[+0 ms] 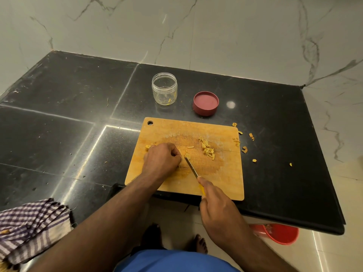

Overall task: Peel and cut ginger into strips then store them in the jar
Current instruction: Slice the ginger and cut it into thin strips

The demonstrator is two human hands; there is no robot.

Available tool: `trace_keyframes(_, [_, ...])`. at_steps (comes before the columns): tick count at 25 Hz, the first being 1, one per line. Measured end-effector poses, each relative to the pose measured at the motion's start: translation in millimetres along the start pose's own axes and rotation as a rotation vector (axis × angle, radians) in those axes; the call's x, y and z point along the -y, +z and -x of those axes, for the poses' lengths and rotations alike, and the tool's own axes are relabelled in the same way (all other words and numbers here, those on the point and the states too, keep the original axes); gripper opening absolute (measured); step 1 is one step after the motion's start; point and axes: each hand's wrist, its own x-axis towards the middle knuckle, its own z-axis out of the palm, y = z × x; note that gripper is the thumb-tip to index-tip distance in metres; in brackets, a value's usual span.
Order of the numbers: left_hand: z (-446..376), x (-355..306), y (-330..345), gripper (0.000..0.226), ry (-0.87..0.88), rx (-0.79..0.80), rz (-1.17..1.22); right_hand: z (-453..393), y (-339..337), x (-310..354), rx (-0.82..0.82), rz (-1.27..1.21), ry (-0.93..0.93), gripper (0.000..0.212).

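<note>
The left hand [162,157] is curling over ginger [147,147] on the board [225,173] while the right hand [218,203] is gripping a knife [191,168].

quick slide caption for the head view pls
Left hand steadies ginger on cutting board; right hand slices with knife.

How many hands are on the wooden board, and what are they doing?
2. The left hand curls over ginger on the board's left side. The right hand grips the yellow-handled knife near the front edge, blade pointing toward the left hand.
</note>
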Motion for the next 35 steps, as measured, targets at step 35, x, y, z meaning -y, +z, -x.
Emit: trace_keyframes(35, [12,-21,-17,0.035,-0.001,0.028,-0.280,-1,-10,-41,-0.156,0.003,0.037,0.048])
